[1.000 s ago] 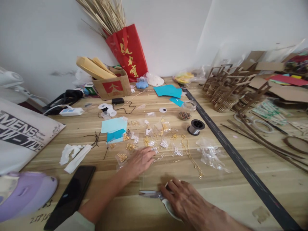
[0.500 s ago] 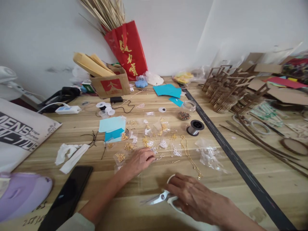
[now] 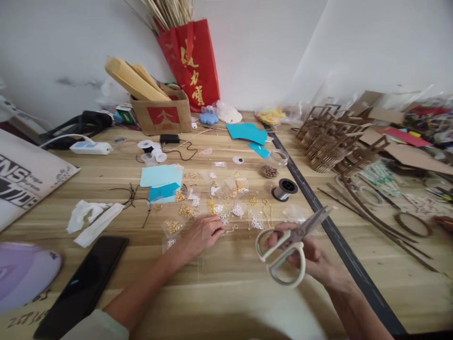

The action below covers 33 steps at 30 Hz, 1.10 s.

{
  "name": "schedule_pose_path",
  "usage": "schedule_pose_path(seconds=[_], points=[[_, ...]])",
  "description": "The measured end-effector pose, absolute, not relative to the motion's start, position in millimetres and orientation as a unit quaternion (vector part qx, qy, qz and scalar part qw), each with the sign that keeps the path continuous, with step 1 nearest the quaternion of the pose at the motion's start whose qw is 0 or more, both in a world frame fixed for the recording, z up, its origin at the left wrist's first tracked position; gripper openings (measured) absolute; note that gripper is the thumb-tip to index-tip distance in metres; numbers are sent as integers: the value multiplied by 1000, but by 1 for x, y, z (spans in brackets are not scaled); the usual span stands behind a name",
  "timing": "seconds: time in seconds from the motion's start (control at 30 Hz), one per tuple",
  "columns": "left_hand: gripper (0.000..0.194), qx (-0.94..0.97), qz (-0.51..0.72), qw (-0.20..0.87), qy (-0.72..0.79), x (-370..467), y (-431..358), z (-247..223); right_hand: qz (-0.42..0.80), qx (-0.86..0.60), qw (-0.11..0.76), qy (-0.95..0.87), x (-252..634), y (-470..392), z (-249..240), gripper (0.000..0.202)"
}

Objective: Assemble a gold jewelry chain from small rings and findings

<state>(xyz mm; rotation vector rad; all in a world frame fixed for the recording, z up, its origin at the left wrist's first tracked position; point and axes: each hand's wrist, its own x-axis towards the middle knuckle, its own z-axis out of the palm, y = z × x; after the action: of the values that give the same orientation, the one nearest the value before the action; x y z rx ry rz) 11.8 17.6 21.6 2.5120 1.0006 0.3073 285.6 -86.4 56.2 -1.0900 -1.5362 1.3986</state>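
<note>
My right hand (image 3: 306,252) grips a pair of scissors (image 3: 288,245) with pale handles, raised above the table. Their blades point up and to the right, and the handle loops hang to the left. Low on the wooden table, my left hand (image 3: 205,232) has its fingers curled together at a short silver chain (image 3: 229,231); part of that chain is hidden under the fingertips. Around this hand lie small bags and heaps of gold findings (image 3: 186,210) and silver findings (image 3: 238,210). A gold chain (image 3: 267,212) lies partly behind the scissors.
A wire spool (image 3: 284,190), a dish of beads (image 3: 269,171) and blue cards (image 3: 163,175) lie farther back. A black phone (image 3: 83,285) rests at front left. Woven baskets (image 3: 325,139) and brown strips (image 3: 375,215) fill the right side, past a black strip (image 3: 339,245).
My right hand has lifted the scissors and turned them, so the blades now point up and right instead of left. My left hand stays by the silver chain. The view has shifted slightly.
</note>
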Motion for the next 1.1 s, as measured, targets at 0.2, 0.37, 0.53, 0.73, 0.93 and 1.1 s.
schedule_pose_path(seconds=[0.2,0.37,0.53,0.73,0.93,1.1], points=[[20,900,117,210,362,12,17,21,669,-342,518,-410,274,-84,46,55],[20,897,113,216,368,12,17,20,757,-277,494,-325,251,-90,35,45],[19,897,115,215,369,12,18,18,839,-246,420,-245,240,-102,21,57],[17,894,129,225,366,13,19,14,852,-330,356,-196,231,-110,16,52],[15,895,139,221,362,12,19,12,851,-358,332,-194,223,-107,15,58],[15,891,145,226,365,12,20,8,850,-358,331,-201,219,-100,12,57]])
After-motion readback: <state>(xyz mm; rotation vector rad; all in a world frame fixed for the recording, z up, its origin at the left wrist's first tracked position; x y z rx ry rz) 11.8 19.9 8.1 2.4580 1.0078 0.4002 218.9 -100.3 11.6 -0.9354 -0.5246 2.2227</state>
